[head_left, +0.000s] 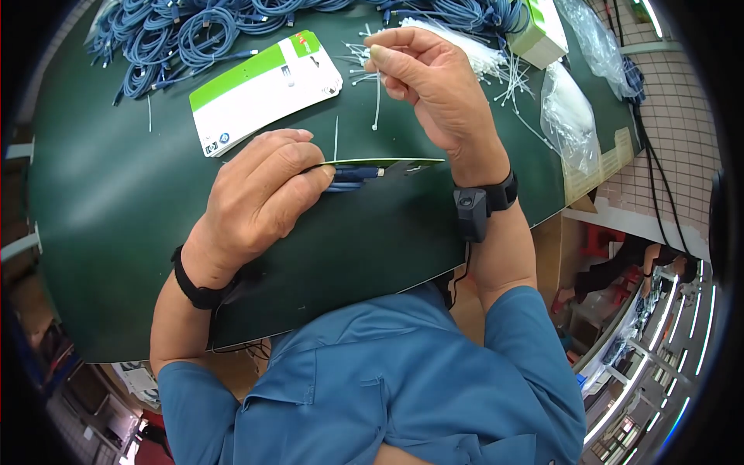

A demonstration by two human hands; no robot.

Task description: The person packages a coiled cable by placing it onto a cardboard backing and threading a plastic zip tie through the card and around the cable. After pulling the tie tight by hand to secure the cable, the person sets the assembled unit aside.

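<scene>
My left hand (pixel 263 190) is closed on a backing card (pixel 422 162), held nearly edge-on, with a coiled blue cable (pixel 349 177) against its near side. One metal plug of the cable shows by the card's middle. A thin white tie end (pixel 336 138) stands up behind the card's upper edge. Higher and to the right, my right hand (pixel 434 77) pinches thumb and forefinger together on what looks like a white cable tie (pixel 377 101), its head hanging down. Just left of that hand lies a stack of green-and-white cards (pixel 267 93).
Bundled blue cables (pixel 205 35) cover the table's far left. White cable ties (pixel 473 50) are heaped at the far right, near a green-and-white box (pixel 542 35) and a clear plastic bag (pixel 568 116). Another person (pixel 620 271) is at work in the right background.
</scene>
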